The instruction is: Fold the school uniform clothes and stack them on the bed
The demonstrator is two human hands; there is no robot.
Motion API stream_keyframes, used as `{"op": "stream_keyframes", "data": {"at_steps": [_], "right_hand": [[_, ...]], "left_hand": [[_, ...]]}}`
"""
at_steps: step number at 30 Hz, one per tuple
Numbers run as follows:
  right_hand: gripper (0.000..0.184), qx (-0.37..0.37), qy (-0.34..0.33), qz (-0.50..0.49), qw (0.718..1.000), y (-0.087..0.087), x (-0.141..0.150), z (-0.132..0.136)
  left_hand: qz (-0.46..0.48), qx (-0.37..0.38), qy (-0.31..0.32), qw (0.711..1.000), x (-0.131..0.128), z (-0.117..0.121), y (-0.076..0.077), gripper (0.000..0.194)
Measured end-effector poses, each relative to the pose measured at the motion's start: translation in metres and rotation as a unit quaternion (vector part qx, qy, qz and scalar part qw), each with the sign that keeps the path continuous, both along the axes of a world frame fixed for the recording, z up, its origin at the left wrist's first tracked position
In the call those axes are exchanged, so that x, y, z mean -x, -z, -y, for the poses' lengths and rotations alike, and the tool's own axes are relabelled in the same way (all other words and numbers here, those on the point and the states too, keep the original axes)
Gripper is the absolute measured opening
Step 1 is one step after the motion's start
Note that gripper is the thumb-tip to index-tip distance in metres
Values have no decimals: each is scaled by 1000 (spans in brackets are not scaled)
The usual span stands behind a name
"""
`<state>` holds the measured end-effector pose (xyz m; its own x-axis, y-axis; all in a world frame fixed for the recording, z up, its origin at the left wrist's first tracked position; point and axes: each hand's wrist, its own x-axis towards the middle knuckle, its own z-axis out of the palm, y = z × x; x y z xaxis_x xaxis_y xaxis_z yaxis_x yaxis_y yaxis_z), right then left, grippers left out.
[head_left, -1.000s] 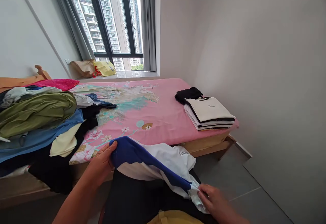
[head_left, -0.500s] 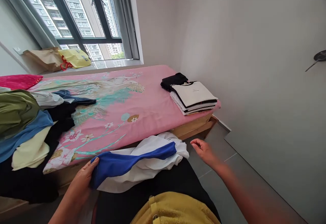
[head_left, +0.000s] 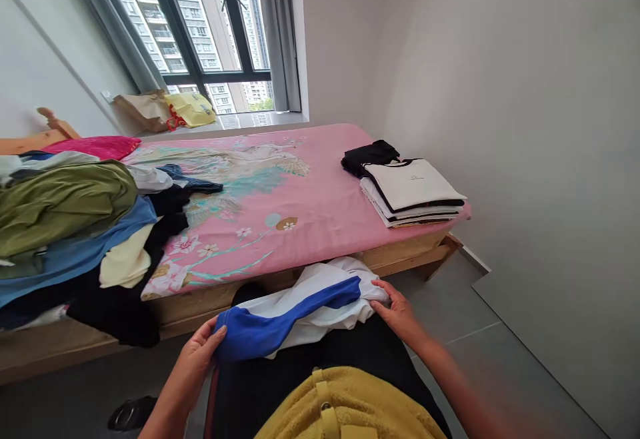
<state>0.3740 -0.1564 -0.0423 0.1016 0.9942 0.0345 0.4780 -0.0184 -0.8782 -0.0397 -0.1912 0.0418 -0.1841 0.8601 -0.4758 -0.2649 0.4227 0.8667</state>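
A white garment with a blue band (head_left: 297, 316) lies across my lap, bunched and wrinkled, against the side of the bed. My left hand (head_left: 197, 356) pinches its blue end between thumb and fingers. At the opposite end, my right hand (head_left: 399, 312) has its thumb and fingers around the white cloth. A folded stack of shirts (head_left: 415, 189), cream on top with black trim, sits at the bed's right corner. Folded black clothing (head_left: 370, 157) lies just behind that stack.
On the left of the pink flowered bed (head_left: 330, 206) is a heap of loose clothes, with an olive green garment (head_left: 75, 202) on top. Paper and yellow bags (head_left: 193, 109) stand on the windowsill. A black slipper (head_left: 131, 414) lies on the grey floor. A wall rises at right.
My right hand has moved in from beside the garment and taken its right end. The left hand keeps the blue end. The view has turned left, showing more of the clothes heap.
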Motion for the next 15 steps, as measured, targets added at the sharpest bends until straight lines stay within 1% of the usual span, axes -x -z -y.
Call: {"op": "stream_keyframes", "data": {"at_steps": [2, 3, 4, 5, 6, 8, 9, 10, 12, 13, 15], "right_hand": [[38, -4, -14, 23, 1000, -4, -2, -3], [37, -7, -14, 33, 999, -11, -5, -5], [39, -12, -9, 44, 999, -22, -9, -8], [40, -20, -1, 59, 998, -37, -14, -13], [40, -34, 7, 77, 996, -57, -20, -17], [38, -82, 27, 131, 988, -108, -29, -28], [35, -125, 35, 168, 977, -138, -33, -33], [32, -178, 46, 213, 960, -170, -36, -38], [27, -288, 85, 295, 907, -232, -42, -44], [26, -330, 109, 332, 877, -262, -47, -46], [28, -378, 153, 391, 825, -313, -62, -49]], "left_hand": [[-12, -26, 0, 1000, 0, 4, -7, 70], [-16, -34, 6, 999, 0, 6, -12, 71], [-15, -37, 19, 999, 2, 8, -18, 68], [-11, -37, 32, 999, 3, 9, -26, 61], [-7, -36, 45, 998, 4, 9, -34, 52], [-9, -45, 75, 996, 4, 4, -55, 40], [-20, -56, 96, 994, 3, 0, -68, 39], [-37, -69, 119, 990, 2, -7, -81, 40], [-97, -101, 149, 979, -1, -23, -111, 39], [-137, -125, 149, 971, -4, -32, -127, 36], [-221, -194, 131, 947, -9, -45, -159, 22]]}}
